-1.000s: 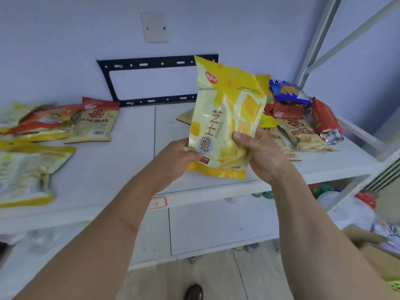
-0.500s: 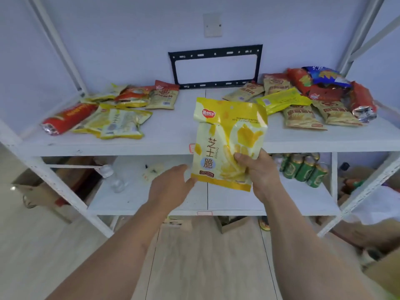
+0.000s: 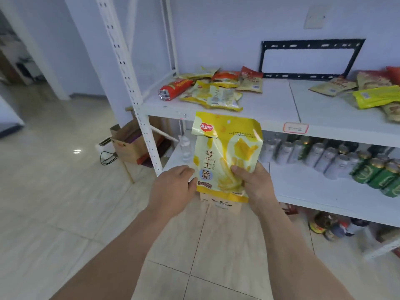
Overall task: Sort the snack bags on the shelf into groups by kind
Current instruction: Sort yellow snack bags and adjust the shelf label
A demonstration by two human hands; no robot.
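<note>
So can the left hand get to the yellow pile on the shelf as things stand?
Probably yes. The left hand only touches the held bag's edge, and the yellow pile lies by the shelf's front edge with nothing between.

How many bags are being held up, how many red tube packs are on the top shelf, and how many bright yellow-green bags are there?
Held pale yellow bag: 1
Red tube pack: 1
Bright yellow-green bag: 1
Total: 3
</note>
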